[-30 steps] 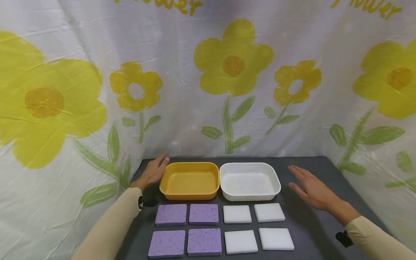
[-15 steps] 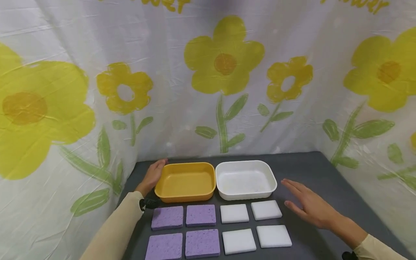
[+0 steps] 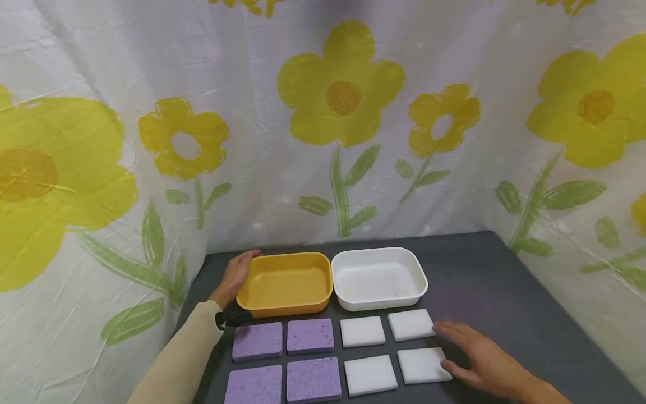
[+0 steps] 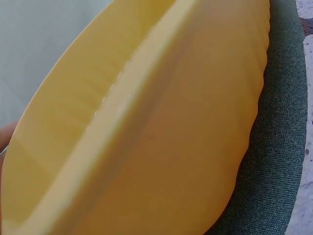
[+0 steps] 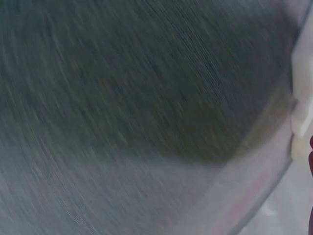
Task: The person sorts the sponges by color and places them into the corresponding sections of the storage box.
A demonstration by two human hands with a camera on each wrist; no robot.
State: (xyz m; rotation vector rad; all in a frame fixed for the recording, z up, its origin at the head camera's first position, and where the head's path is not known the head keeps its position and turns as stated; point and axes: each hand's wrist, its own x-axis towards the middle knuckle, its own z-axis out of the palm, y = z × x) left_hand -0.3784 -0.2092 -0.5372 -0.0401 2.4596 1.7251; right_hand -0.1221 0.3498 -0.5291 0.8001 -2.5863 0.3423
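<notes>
In the head view my left hand [image 3: 235, 279] rests along the left end of the yellow basin [image 3: 285, 284], its fingers fairly straight. That basin [image 4: 186, 132] fills most of the left wrist view, with a bit of a finger [image 4: 7, 136] at the edge. My right hand [image 3: 487, 359] is spread beside the white sponges, its fingertips close by the back right white sponge [image 3: 411, 325] and its thumb by the front right white sponge [image 3: 423, 365]. Whether it touches them I cannot tell. The right wrist view is blurred, with white pieces [image 5: 304, 83] at its right edge.
A white basin [image 3: 379, 279] stands right beside the yellow one. Two rows of purple sponges [image 3: 310, 335] lie at the front left, left of the white sponges [image 3: 362, 331]. All are on a dark grey tabletop [image 3: 469, 269], with a flowered curtain [image 3: 262, 185] behind.
My right hand has come down and toward me, from beside the white basin to the right-hand white sponges. The left hand has settled against the yellow basin's end. The head view has shifted slightly.
</notes>
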